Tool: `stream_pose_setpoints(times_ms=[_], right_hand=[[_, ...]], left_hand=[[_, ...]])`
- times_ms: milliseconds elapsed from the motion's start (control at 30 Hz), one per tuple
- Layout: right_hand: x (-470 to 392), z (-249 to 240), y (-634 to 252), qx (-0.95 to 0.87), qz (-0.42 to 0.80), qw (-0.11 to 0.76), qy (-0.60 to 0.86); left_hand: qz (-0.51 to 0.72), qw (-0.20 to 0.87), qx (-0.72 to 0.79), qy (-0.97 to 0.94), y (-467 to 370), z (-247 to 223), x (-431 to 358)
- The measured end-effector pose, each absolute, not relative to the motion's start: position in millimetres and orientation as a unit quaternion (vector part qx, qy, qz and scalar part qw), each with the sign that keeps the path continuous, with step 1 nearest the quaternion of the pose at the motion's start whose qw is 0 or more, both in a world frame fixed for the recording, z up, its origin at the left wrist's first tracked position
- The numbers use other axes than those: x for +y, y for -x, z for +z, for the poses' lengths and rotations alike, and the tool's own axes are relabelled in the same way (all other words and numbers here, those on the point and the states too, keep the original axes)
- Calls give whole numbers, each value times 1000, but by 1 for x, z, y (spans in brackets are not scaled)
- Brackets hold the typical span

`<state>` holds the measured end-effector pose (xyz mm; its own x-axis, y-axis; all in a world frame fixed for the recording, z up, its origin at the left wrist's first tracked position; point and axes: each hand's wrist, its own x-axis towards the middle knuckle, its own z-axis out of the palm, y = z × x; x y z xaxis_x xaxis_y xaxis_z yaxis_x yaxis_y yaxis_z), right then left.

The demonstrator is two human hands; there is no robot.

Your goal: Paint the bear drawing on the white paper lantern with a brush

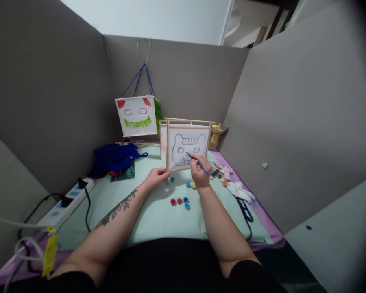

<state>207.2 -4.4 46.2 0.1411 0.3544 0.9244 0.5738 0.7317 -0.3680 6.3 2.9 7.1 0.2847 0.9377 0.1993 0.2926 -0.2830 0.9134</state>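
Observation:
A box-shaped lantern (187, 136) with a wooden frame and white panels stands tilted in front of me. Its front panel bears a blue-outlined animal face with round ears, eyes and a striped forehead. My left hand (158, 177) grips the lantern's lower left corner. In my right hand (200, 171) is a thin blue paintbrush (203, 168), its tip at the face near the nose. Below the lantern, small round paint pots, red (173, 201) and blue (187, 206), lie on the pale green table cover (158, 221).
A painted lantern (136, 118) hangs on blue cords at the back partition. Blue fabric (114, 158) and a power strip (65, 203) lie left. White gloves (240, 191), a dark tool (245, 209) and a yellow jar (215, 136) are at the right.

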Motion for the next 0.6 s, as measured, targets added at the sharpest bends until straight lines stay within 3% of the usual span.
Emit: stream_pose_setpoints(times_ms=[600], right_hand=[[-7,48,-207,-652,-87,667,350]], left_hand=[[402,399,444,-694,-5,5,4]])
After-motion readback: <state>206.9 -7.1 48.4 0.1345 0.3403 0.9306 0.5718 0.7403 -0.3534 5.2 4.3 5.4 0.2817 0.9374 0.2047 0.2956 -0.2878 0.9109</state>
